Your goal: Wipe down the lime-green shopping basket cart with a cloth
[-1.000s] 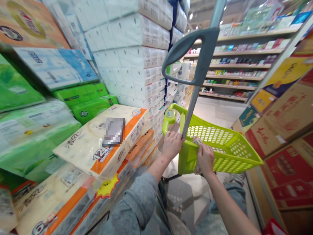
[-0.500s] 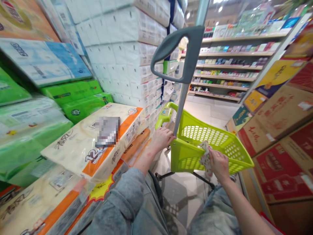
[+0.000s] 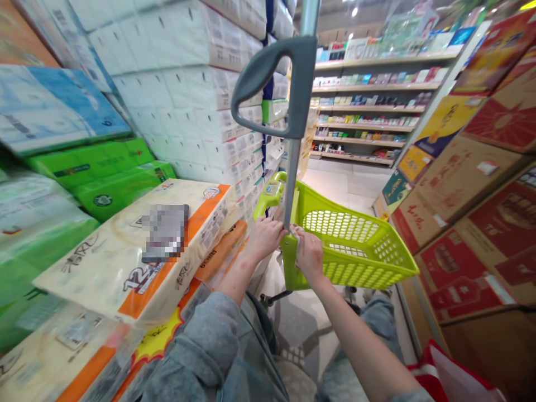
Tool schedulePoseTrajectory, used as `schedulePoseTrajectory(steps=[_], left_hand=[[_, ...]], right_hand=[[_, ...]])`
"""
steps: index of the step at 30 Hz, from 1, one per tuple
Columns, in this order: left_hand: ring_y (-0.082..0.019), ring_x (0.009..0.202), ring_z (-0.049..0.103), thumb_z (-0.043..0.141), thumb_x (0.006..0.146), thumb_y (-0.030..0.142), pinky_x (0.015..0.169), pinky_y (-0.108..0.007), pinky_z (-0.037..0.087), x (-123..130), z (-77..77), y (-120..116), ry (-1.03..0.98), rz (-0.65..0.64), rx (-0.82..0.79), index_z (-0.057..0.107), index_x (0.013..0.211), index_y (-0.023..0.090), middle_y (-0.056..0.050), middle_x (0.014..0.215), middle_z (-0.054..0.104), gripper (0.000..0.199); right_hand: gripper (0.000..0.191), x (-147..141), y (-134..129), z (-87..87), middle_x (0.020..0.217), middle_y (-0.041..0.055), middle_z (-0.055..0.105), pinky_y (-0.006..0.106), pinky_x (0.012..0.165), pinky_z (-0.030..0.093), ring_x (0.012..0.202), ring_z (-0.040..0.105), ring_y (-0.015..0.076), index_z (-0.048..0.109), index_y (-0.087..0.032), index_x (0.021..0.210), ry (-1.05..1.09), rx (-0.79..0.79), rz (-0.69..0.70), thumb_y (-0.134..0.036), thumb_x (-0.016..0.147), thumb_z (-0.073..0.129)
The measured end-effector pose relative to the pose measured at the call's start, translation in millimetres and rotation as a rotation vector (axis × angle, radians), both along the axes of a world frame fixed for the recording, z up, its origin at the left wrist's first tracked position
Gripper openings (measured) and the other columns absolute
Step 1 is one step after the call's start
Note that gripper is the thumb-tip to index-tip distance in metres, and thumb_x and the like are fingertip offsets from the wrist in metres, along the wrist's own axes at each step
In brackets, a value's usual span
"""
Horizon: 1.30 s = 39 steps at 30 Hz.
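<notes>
My left hand [image 3: 267,237] is closed over the back rim of a lime-green plastic shopping cart [image 3: 290,271], just left of a grey metal pole [image 3: 292,190]. Just right of that pole, my right hand [image 3: 309,254] presses at the same corner of the rim, its fingers bunched around a patterned cloth [image 3: 296,230]. Only a small pale bit of the cloth shows; the fingers hide the rest. A grey loop handle [image 3: 302,84] sits higher up on the pole. The cart's basket has slotted walls, and its green handle [image 3: 270,195] lies beyond my left hand.
Stacked tissue packs rise on the left, with a cream and orange pack [image 3: 104,245] nearest; a pixelated dark object [image 3: 165,231] lies on it. Red and brown cartons [image 3: 473,240] line the right. Stocked shelves [image 3: 368,106] stand at the back, and a red-white bag [image 3: 448,371] at lower right.
My right hand has moved left along the cart's side with the cloth, up to the corner by the pole. My left hand keeps its place on the rim. The view has shifted slightly.
</notes>
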State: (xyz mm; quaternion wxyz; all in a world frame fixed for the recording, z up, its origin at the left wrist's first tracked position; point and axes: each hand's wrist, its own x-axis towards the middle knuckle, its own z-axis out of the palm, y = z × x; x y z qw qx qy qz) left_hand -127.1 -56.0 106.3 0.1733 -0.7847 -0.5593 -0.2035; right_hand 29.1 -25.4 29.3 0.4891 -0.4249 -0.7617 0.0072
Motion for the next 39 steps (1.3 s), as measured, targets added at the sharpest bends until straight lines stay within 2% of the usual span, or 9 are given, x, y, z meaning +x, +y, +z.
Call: schedulePoseTrajectory(steps=[3,7,12,15,20,26,29,34,39], left_hand=[[-0.021,0.080,0.056,0.043,0.090,0.034,0.076,-0.037,0.034,0,-1.3,-1,0.002,0.012,0.010,0.057,0.076,0.020,-0.005,0.076,0.064,0.024],[-0.021,0.079,0.056,0.042,0.091,0.036,0.076,-0.037,0.034,1,-2.0,-2,0.003,0.011,0.015,0.056,0.075,0.020,-0.005,0.076,0.063,0.027],[-0.021,0.079,0.056,0.041,0.091,0.036,0.077,-0.037,0.034,2,-2.2,-3,-0.022,0.008,0.019,0.056,0.074,0.020,-0.005,0.075,0.064,0.027],[-0.021,0.078,0.055,0.041,0.091,0.036,0.077,-0.037,0.034,4,-2.5,-3,-0.018,0.015,0.019,0.056,0.074,0.020,-0.005,0.075,0.064,0.027],[-0.020,0.078,0.055,0.039,0.092,0.036,0.076,-0.037,0.034,7,-2.1,-3,0.019,0.028,0.024,0.056,0.076,0.020,-0.005,0.077,0.064,0.029],[-0.020,0.079,0.056,0.040,0.091,0.037,0.076,-0.037,0.034,13,-1.3,-5,0.019,0.055,0.020,0.055,0.076,0.020,-0.004,0.077,0.065,0.028],[-0.020,0.080,0.056,0.041,0.091,0.037,0.077,-0.036,0.034,14,-2.9,-5,0.013,0.061,0.024,0.056,0.077,0.019,-0.004,0.078,0.065,0.027],[-0.019,0.079,0.056,0.042,0.091,0.037,0.078,-0.036,0.033,13,-5.9,-5,-0.012,0.061,0.034,0.056,0.078,0.019,-0.004,0.078,0.064,0.027],[-0.019,0.080,0.056,0.041,0.092,0.036,0.078,-0.036,0.033,13,-4.3,-5,-0.001,0.071,0.018,0.056,0.078,0.018,-0.004,0.076,0.064,0.027]], right_hand=[[0.033,-6,0,-6.3,0.101,0.0109,0.065,0.038,0.089,0.042,0.098,0.056,0.0200,0.059,-0.015,0.108,0.021,0.032,0.052,-0.025,0.094,0.031],[0.037,30,5,-34.7,0.123,0.0098,0.058,0.042,0.100,0.040,0.118,0.049,0.0199,0.053,-0.020,0.123,-0.044,0.072,0.124,-0.024,0.093,0.032],[0.035,99,5,-66.7,0.120,0.0092,0.059,0.047,0.101,0.039,0.118,0.049,0.0215,0.060,-0.019,0.115,0.008,0.079,-0.040,-0.024,0.092,0.034],[0.027,118,-1,-74.8,0.112,0.0113,0.060,0.046,0.094,0.042,0.111,0.050,0.0244,0.066,-0.018,0.100,0.114,0.070,-0.221,-0.028,0.089,0.043],[0.029,97,-7,-75.7,0.095,0.0114,0.057,0.042,0.082,0.045,0.091,0.053,0.0228,0.064,-0.015,0.092,0.303,-0.019,-0.349,-0.028,0.087,0.040],[0.029,33,-18,-62.8,0.113,0.0133,0.057,0.049,0.095,0.038,0.112,0.047,0.0268,0.063,-0.019,0.105,0.251,0.045,-0.133,-0.025,0.089,0.040],[0.032,23,-23,-61.2,0.119,0.0135,0.054,0.051,0.099,0.034,0.118,0.041,0.0276,0.060,-0.020,0.113,0.119,0.064,-0.064,-0.022,0.089,0.039],[0.036,55,-14,-72.6,0.122,0.0118,0.052,0.046,0.100,0.036,0.118,0.041,0.0260,0.054,-0.021,0.121,-0.081,0.090,0.019,-0.020,0.088,0.039],[0.025,114,3,-85.6,0.103,0.0106,0.055,0.047,0.094,0.037,0.106,0.044,0.0263,0.060,-0.020,0.099,-0.052,0.011,-0.175,-0.023,0.086,0.039]])
